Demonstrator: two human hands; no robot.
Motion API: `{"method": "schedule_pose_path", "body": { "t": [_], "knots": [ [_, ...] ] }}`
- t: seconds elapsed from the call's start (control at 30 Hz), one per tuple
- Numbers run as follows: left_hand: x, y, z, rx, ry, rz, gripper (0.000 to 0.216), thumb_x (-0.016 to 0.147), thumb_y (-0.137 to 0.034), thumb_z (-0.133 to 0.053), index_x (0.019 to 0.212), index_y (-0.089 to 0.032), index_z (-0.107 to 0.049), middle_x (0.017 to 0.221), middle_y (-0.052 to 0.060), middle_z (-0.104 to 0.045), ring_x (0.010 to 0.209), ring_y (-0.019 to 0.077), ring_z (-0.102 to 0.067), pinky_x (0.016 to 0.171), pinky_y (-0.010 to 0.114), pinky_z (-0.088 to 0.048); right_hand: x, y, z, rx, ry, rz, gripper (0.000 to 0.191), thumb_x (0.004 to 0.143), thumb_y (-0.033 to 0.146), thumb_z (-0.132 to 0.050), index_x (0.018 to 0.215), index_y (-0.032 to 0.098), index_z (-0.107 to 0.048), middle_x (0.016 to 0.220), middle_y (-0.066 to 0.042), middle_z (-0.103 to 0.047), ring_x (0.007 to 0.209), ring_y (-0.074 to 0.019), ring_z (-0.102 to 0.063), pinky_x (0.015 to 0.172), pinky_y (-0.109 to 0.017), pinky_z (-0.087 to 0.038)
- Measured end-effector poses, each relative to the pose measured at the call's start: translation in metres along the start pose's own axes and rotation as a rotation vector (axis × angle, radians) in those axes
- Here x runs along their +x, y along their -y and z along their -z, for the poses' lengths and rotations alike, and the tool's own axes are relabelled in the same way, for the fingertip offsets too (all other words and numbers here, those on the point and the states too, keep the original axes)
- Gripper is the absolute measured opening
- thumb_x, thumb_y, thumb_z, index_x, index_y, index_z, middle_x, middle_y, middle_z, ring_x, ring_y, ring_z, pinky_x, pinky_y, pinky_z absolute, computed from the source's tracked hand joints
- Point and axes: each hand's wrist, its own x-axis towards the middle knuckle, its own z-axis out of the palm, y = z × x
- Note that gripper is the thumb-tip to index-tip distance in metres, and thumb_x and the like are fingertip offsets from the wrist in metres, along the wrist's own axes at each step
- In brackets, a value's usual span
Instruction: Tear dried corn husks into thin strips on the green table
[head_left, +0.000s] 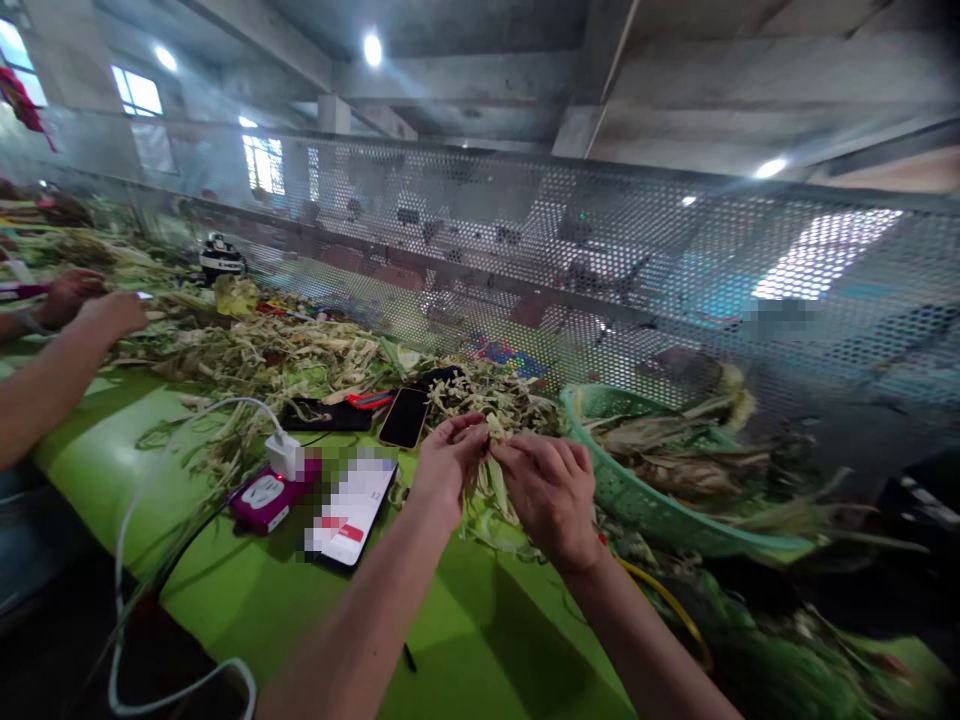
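Observation:
Over the green table [457,650], my left hand [444,465] and my right hand [553,492] meet, fingertips pinched close together. Between them is a small bunch of pale corn husk strips [495,428], with loose ends hanging below. Both hands are closed on it; the exact form of the piece at the fingertips is too small to make out. Just behind my fingers lies a heap of knotted or twisted husk pieces [517,398]. A dark phone [405,418] lies to the left of my left hand, and a phone with a lit screen [354,508] is nearer to me.
A green plastic basket [667,508] of dry husks stands right. Left are a purple power strip [262,500], white charger [283,455], trailing cable [120,590] and red-handled tool [371,399]. Loose husks [307,350] line the perforated partition [480,260]. Another person's hands [112,315] work far left.

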Motion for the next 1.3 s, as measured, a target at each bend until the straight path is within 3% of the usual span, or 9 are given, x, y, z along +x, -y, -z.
{"method": "schedule_pose_path", "body": {
  "t": [0.4, 0.5, 0.7, 0.83, 1.03, 1.3],
  "knots": [
    [0.002, -0.002, 0.000, -0.036, -0.062, -0.019, 0.032, 0.054, -0.009, -0.079, 0.081, -0.011, -0.063, 0.069, 0.003, -0.067, 0.061, 0.0098, -0.061, 0.062, 0.021, -0.045, 0.004, 0.004, -0.003, 0.186, 0.060, -0.102, 0.009, 0.085, 0.019, -0.059, 0.087, 0.023, -0.066, 0.092, -0.003, -0.068, 0.085, -0.0176, -0.059, 0.079, -0.033, -0.037],
    [0.004, -0.001, 0.002, -0.044, -0.042, 0.000, 0.032, 0.056, -0.011, -0.080, 0.084, -0.012, -0.063, 0.072, 0.002, -0.067, 0.062, 0.0095, -0.061, 0.061, 0.021, -0.046, 0.005, 0.003, -0.002, 0.383, 0.042, -0.257, 0.006, 0.083, 0.022, -0.061, 0.089, 0.023, -0.064, 0.091, -0.003, -0.067, 0.085, -0.0184, -0.059, 0.079, -0.033, -0.039],
    [0.006, -0.001, 0.006, -0.037, -0.004, 0.017, 0.034, 0.060, -0.013, -0.078, 0.090, -0.014, -0.064, 0.080, 0.003, -0.069, 0.067, 0.0108, -0.063, 0.064, 0.023, -0.049, 0.005, -0.005, -0.006, 0.872, 0.039, -0.772, 0.018, 0.085, 0.033, -0.057, 0.097, 0.021, -0.062, 0.087, -0.003, -0.064, 0.079, -0.0169, -0.057, 0.071, -0.028, -0.045],
    [0.006, 0.000, 0.006, -0.016, 0.006, -0.021, 0.034, 0.059, -0.014, -0.079, 0.090, -0.013, -0.064, 0.076, 0.002, -0.068, 0.066, 0.0092, -0.062, 0.067, 0.022, -0.048, 0.006, -0.009, -0.012, 1.054, 0.112, -0.937, 0.023, 0.077, 0.037, -0.064, 0.090, 0.018, -0.065, 0.086, -0.004, -0.066, 0.079, -0.0179, -0.058, 0.072, -0.028, -0.044],
    [0.007, 0.002, 0.007, 0.064, 0.044, -0.070, 0.036, 0.055, -0.014, -0.081, 0.089, -0.014, -0.066, 0.078, 0.002, -0.067, 0.071, 0.0085, -0.061, 0.072, 0.021, -0.046, 0.005, -0.010, -0.016, 1.160, 0.184, -1.039, 0.026, 0.071, 0.041, -0.069, 0.078, 0.016, -0.067, 0.072, -0.001, -0.062, 0.065, -0.0142, -0.051, 0.063, -0.026, -0.040],
    [0.003, -0.001, 0.005, 0.198, 0.101, -0.098, 0.033, 0.059, -0.019, -0.079, 0.089, -0.014, -0.067, 0.078, 0.002, -0.065, 0.073, 0.0099, -0.059, 0.073, 0.023, -0.045, 0.008, -0.014, -0.011, 1.227, 0.240, -1.069, 0.022, 0.068, 0.038, -0.070, 0.073, 0.016, -0.064, 0.070, -0.001, -0.058, 0.065, -0.0135, -0.049, 0.062, -0.025, -0.040]
  ]
}}
